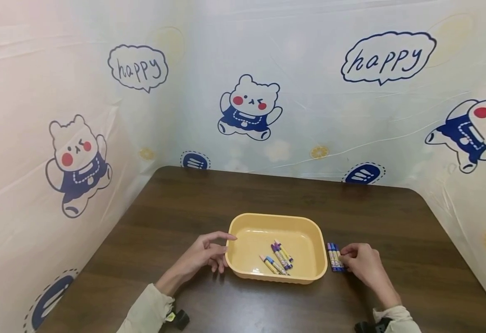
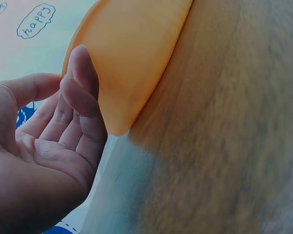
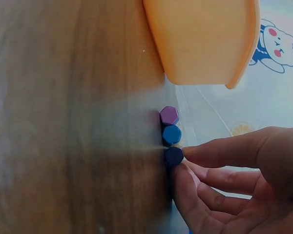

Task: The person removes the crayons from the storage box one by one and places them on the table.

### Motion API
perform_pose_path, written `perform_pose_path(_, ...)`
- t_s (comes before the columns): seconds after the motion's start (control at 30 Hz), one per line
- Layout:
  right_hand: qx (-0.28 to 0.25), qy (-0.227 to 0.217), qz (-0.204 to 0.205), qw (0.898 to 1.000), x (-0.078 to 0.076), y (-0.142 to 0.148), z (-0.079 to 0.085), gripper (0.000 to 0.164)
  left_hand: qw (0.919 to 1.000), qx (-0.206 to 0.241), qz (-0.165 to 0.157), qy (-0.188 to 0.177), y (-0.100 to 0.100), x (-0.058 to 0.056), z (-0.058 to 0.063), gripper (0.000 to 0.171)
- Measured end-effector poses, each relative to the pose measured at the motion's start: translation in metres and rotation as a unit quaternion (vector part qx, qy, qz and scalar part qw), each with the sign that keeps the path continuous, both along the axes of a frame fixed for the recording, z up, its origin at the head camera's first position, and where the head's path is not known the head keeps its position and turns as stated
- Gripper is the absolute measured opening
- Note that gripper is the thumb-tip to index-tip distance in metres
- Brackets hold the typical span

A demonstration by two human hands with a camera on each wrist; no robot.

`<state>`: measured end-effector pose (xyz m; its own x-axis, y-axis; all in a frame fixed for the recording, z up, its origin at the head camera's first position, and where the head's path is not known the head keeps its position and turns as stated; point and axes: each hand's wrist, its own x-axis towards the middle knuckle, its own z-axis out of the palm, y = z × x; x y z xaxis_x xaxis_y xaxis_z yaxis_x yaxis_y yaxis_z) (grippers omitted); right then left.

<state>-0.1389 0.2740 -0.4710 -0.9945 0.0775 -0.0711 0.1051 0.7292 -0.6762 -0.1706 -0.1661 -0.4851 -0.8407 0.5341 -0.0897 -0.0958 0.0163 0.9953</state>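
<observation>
A yellow plastic tub stands on the table, with several crayons lying loose inside. At the tub's left rim, my left hand holds the edge between thumb and fingers; the left hand also shows this in the left wrist view. To the right of the tub, a short row of crayons lies side by side. My right hand pinches the dark blue crayon at the right of that row. Purple and blue crayon ends sit beside it.
The dark brown wooden table extends around the tub. Behind it and on both sides hangs a pale printed curtain with bears and lettering. A black strap shows at the left wrist.
</observation>
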Motion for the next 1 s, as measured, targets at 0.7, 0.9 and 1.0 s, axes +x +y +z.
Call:
perform_pose_path(0.7,0.057,0.079,-0.023,0.995,0.003,0.002,0.012,0.011,1.0000,0.001,-0.005,0.003,0.000,0.000,0.003,0.040)
perform_pose_path(0.9,0.057,0.117,-0.023,0.991,0.005,-0.009,0.023,0.011,1.0000,-0.006,0.000,-0.005,0.000,0.001,0.003,0.040)
perform_pose_path(1.0,0.059,0.137,-0.016,0.989,0.006,-0.016,0.031,0.011,0.9999,-0.007,0.003,-0.007,-0.001,0.002,0.003,0.041)
